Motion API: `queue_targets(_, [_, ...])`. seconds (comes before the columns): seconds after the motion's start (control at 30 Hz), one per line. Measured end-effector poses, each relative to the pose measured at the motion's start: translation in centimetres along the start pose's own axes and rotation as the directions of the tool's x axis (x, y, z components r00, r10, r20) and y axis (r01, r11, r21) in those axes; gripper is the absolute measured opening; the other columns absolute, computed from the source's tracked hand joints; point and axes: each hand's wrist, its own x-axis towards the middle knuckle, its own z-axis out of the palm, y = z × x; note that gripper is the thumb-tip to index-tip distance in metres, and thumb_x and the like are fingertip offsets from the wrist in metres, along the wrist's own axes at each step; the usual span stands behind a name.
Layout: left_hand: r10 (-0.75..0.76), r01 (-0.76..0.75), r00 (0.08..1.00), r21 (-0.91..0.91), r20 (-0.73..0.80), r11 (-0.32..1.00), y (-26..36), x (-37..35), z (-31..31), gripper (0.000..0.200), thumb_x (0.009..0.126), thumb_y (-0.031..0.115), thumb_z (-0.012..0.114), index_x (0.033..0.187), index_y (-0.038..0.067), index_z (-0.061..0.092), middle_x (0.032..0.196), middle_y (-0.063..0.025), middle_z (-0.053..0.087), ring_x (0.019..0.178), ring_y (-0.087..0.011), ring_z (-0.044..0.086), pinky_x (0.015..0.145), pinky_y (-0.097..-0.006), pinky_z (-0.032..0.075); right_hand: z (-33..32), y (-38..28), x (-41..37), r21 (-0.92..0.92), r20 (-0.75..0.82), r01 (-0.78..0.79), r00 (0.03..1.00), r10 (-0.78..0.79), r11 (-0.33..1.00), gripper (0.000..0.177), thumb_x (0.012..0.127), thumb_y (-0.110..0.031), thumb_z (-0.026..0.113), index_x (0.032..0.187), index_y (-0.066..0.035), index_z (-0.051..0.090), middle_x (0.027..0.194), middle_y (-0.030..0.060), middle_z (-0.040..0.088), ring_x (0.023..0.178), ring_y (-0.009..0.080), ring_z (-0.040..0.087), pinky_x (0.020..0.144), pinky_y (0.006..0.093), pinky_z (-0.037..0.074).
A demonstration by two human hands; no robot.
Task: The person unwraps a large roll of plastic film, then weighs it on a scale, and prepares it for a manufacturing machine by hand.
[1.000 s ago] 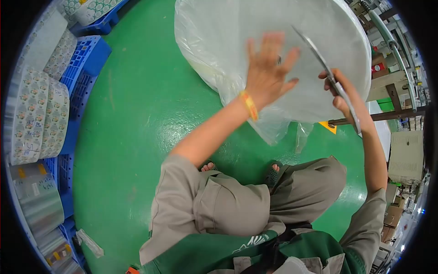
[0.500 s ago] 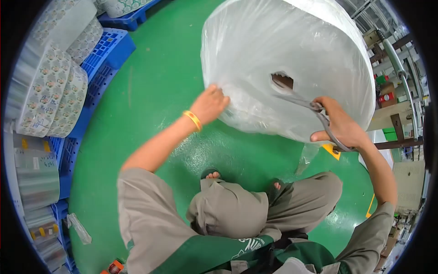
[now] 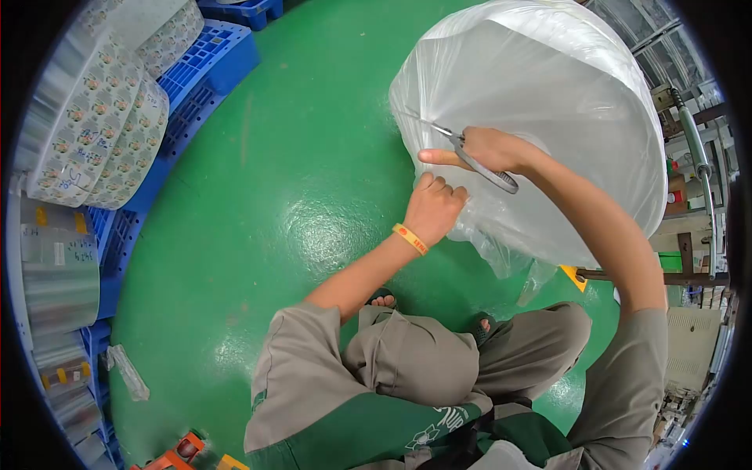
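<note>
A large roll wrapped in clear plastic film (image 3: 548, 86) stands in front of me. My right hand (image 3: 492, 150) is closed around a pair of scissors (image 3: 492, 177), its index finger stretched out to the left. The scissor blades point up and left across the gathered film at the roll's left side. Just below, my left hand (image 3: 436, 205) is closed on the film's lower left edge, pulling it into folds. A yellow band (image 3: 410, 239) circles the left wrist. Loose film hangs beneath the roll, close to the floor. My right hand and forearm cover part of the roll's face.
Blue pallets (image 3: 196, 74) on the left carry patterned rolls (image 3: 98, 129) and clear-wrapped rolls (image 3: 59, 274). A plastic scrap (image 3: 127, 372) and an orange object (image 3: 178, 454) lie on the green floor (image 3: 235, 258). Metal framework (image 3: 697, 149) stands at the right.
My right hand has moved the scissors left, from the dark hole in the roll's face to its left edge. My left hand has shifted right and lower. The view has turned slightly.
</note>
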Motion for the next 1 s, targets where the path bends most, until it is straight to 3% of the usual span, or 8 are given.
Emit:
queue_targets(0.2, [0.007, -0.006, 1.000, -0.062, 0.018, 0.998, 2.5, -11.5, 5.5, 0.007, 0.070, 0.014, 0.051, 0.065, 0.011, 0.055, 0.058, -0.0065, 0.053, 0.063, -0.0202, 0.055, 0.065, -0.0362, 0.041, 3.5, -1.2, 6.9, 0.110, -0.250, 0.133, 0.963, -0.102, 0.985, 0.094, 0.063, -0.081, 0.037, 0.074, 0.010, 0.058, 0.077, 0.0254, 0.058, 0.075, 0.0333, 0.059, 0.068, 0.0432, 0.046])
queue_targets(0.3, [-0.142, 0.140, 0.908, 0.033, 0.394, 0.990, -3.5, -17.8, 4.8, 0.012, 0.071, 0.018, 0.052, 0.064, 0.009, 0.056, 0.063, -0.0090, 0.055, 0.066, -0.0247, 0.056, 0.064, -0.0400, 0.043, 6.6, -4.1, 6.8, 0.043, 0.012, 0.156, 0.988, -0.157, 0.987, 0.091, 0.065, -0.080, 0.035, 0.100, -0.001, 0.060, 0.092, 0.0224, 0.059, 0.087, 0.0364, 0.057, 0.076, 0.0413, 0.045])
queue_targets(0.53, [-0.252, 0.362, 0.842, -0.153, 0.478, 0.919, -2.8, -19.2, 6.7, 0.023, 0.075, 0.023, 0.054, 0.061, 0.005, 0.057, 0.067, -0.0126, 0.055, 0.070, -0.0304, 0.054, 0.064, -0.0416, 0.043, 4.4, 4.2, -2.2, -0.007, -0.120, 0.064, 0.991, -0.064, 0.998, 0.093, 0.063, -0.078, 0.044, 0.092, 0.009, 0.060, 0.097, 0.0273, 0.056, 0.095, 0.0355, 0.055, 0.081, 0.0398, 0.043])
queue_targets(0.63, [-0.262, 0.384, 0.813, -0.141, 0.519, 0.913, -1.5, -18.5, 5.6, 0.021, 0.075, 0.023, 0.053, 0.063, 0.006, 0.057, 0.068, -0.0120, 0.056, 0.070, -0.0297, 0.054, 0.064, -0.0414, 0.043, 2.9, 5.0, 0.8, -0.013, 0.247, -0.093, 0.965, 0.093, 0.996, 0.097, 0.061, -0.080, 0.043, 0.094, 0.009, 0.059, 0.102, 0.0270, 0.055, 0.097, 0.0351, 0.053, 0.084, 0.0381, 0.041])
queue_targets(0.73, [-0.280, 0.410, 0.802, -0.144, 0.528, 0.901, -1.2, -20.4, 4.8, 0.021, 0.078, 0.027, 0.051, 0.069, 0.009, 0.058, 0.075, -0.0117, 0.059, 0.074, -0.0306, 0.055, 0.066, -0.0425, 0.044, 7.3, 3.3, 7.7, 0.032, 0.137, 0.094, 0.986, -0.098, 0.995, 0.102, 0.060, -0.083, 0.038, 0.098, 0.010, 0.058, 0.101, 0.0266, 0.055, 0.096, 0.0349, 0.053, 0.082, 0.0396, 0.041])
queue_targets(0.83, [-0.376, 0.618, 0.491, -0.009, 0.786, 0.786, -2.2, -24.5, 3.5, 0.021, 0.079, 0.028, 0.052, 0.084, 0.010, 0.062, 0.087, -0.0142, 0.060, 0.086, -0.0324, 0.056, 0.073, -0.0406, 0.044, 12.4, -0.9, 11.3, 0.168, 0.018, 0.095, 0.995, -0.099, 0.981, 0.095, 0.063, -0.082, 0.036, 0.095, 0.004, 0.061, 0.101, 0.0252, 0.055, 0.096, 0.0349, 0.053, 0.081, 0.0413, 0.041])
queue_targets(0.93, [-0.313, 0.511, 0.834, -0.421, 0.455, 0.749, -4.6, -39.0, 8.5, 0.024, 0.080, 0.023, 0.053, 0.098, 0.010, 0.061, 0.093, -0.0128, 0.060, 0.091, -0.0299, 0.056, 0.075, -0.0372, 0.045, 19.9, -1.7, 12.2, 0.166, -0.078, 0.363, 0.932, -0.355, 0.917, 0.084, 0.068, -0.074, 0.042, 0.093, 0.004, 0.060, 0.097, 0.0253, 0.056, 0.092, 0.0361, 0.054, 0.079, 0.0411, 0.043])
queue_targets(1.0, [-0.330, 0.623, 0.770, -0.532, 0.547, 0.573, -0.8, -38.3, 1.7, 0.025, 0.081, 0.021, 0.053, 0.102, 0.008, 0.059, 0.093, -0.0102, 0.060, 0.087, -0.0266, 0.057, 0.074, -0.0352, 0.045, 18.6, -2.1, 6.9, 0.170, 0.155, 0.359, 0.910, -0.385, 0.918, 0.079, 0.070, -0.070, 0.046, 0.097, 0.004, 0.057, 0.096, 0.0254, 0.057, 0.091, 0.0367, 0.054, 0.078, 0.0407, 0.044])
